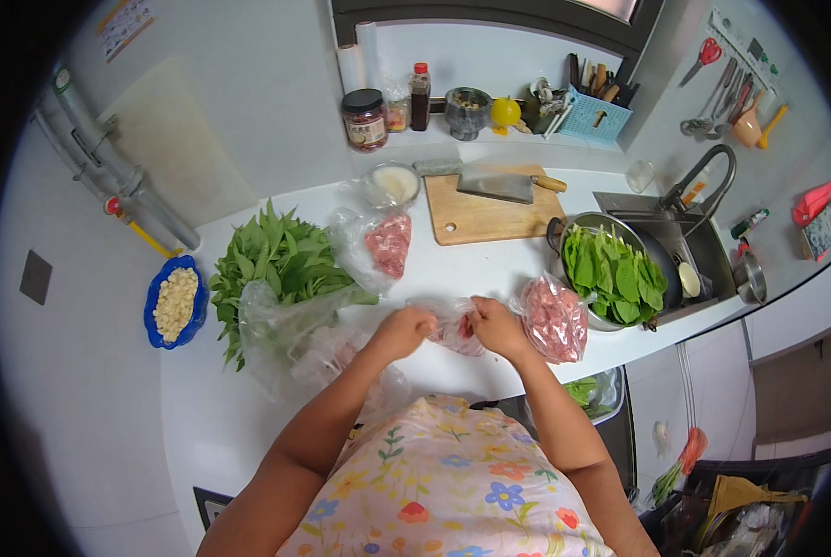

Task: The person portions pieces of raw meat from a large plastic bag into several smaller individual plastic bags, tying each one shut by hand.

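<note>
My left hand point(403, 331) and my right hand point(499, 327) each pinch the upper edge of a clear plastic bag point(450, 327), a little apart from each other. Red meat shows through the bag, which rests on the white counter point(422, 376). Just right of my right hand sits a second clear bag of pinkish meat point(555, 317). Beyond my left hand lies another piece of raw meat point(389, 244) in an opened bag. Crumpled clear plastic point(332, 348) is beside my left forearm, with something pink partly visible inside.
Leafy greens point(276, 257) spread at left, near a blue bowl point(153, 296) of pale pieces. A cleaver point(495, 186) lies on the wooden cutting board point(485, 223) at the back. Right stands a metal pot point(596, 221) of green leaves, partly over the sink point(711, 261).
</note>
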